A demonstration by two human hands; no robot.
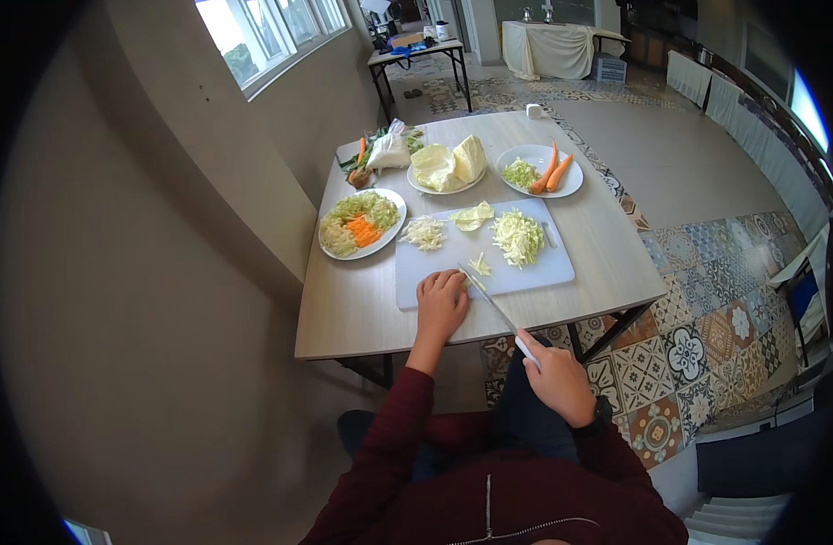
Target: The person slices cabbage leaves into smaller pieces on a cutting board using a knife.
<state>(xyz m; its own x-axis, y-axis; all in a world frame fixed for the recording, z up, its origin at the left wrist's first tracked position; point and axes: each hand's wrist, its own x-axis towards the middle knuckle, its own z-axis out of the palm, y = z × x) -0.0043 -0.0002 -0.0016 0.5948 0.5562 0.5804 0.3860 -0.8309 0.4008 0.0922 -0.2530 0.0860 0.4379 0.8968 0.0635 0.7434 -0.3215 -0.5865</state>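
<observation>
Several pale-green cabbage strips [480, 264] lie on the white plastic board [539, 278], under and beside the left hand's [443, 302] bunched fingertips; off the counter's near edge [362, 338], the right hand [556, 376] clasps a white-handled knife [501, 313] slanting far-left.

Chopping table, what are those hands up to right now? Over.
Right hand gripping knife, tip over cutting board. Left hand at board's near side, fingertips close to blade. Pale cut strips beside blade; nothing else crowding it.
</observation>
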